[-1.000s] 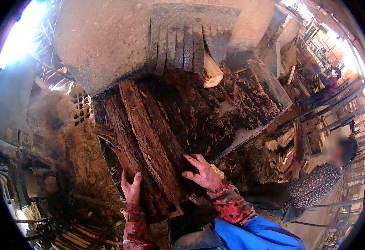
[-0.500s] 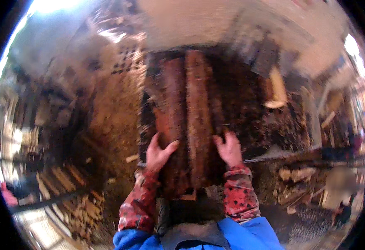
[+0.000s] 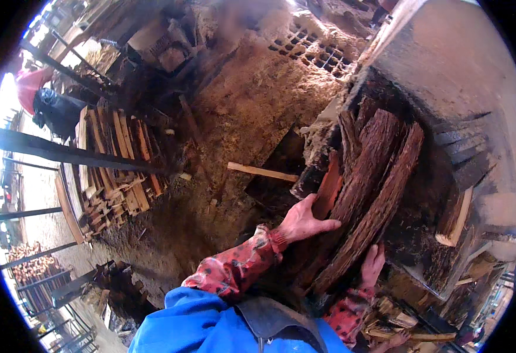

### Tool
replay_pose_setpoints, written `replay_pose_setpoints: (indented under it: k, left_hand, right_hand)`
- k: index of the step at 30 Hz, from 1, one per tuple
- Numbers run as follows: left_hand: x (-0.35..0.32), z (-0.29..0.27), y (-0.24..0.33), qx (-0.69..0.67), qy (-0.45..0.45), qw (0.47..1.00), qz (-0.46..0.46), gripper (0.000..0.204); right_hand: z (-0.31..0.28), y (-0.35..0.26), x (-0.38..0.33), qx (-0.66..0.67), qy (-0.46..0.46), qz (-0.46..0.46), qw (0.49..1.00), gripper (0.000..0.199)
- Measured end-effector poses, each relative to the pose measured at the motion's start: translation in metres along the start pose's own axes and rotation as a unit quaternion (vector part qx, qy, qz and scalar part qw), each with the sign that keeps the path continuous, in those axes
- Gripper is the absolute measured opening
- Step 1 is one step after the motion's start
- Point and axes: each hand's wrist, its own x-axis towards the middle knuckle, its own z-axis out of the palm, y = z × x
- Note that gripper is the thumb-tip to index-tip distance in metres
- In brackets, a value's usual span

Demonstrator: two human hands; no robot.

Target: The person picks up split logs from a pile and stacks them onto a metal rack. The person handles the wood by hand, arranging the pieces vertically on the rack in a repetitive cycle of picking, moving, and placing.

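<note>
Dusty work area, sawdust-covered floor (image 3: 234, 106). Far left, split-wood stack (image 3: 117, 203). Then pale stick (image 3: 263, 171) on floor. Now left hand (image 3: 308, 222): open, thumb spread, against left side of bark-covered wood pieces (image 3: 367, 176), which lie slantwise on dark bed (image 3: 411, 235), between 2 hands. Right hand (image 3: 373, 265) at right side, partly hidden, grip unclear. Far right, pale-faced log (image 3: 457, 217) beside dark flaps (image 3: 467, 150).

Bark slabs (image 3: 367, 165) along left edge of worktop (image 3: 411, 230), split log (image 3: 458, 216) near right edge, plank stack (image 3: 114, 183) well left.
</note>
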Motion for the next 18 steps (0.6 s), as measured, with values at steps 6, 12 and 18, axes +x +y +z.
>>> replay_pose_setpoints:
  k: [6, 12, 18]
  left_hand:
    - [-0.007, -0.036, -0.012, -0.127, -0.138, 0.978, -0.089, 0.099]
    - [0.006, -0.017, -0.035, -0.223, -0.173, 0.953, -0.113, 0.083]
    - [0.002, -0.006, -0.026, -0.276, -0.189, 0.941, -0.047, 0.081]
  right_hand:
    - [0.026, -0.024, -0.029, 0.416, -0.047, 0.193, 0.888, 0.068]
    - [0.017, 0.034, -0.015, 0.348, -0.096, 0.19, 0.913, 0.074]
    - [0.016, 0.044, -0.015, 0.229, -0.076, 0.195, 0.951, 0.087]
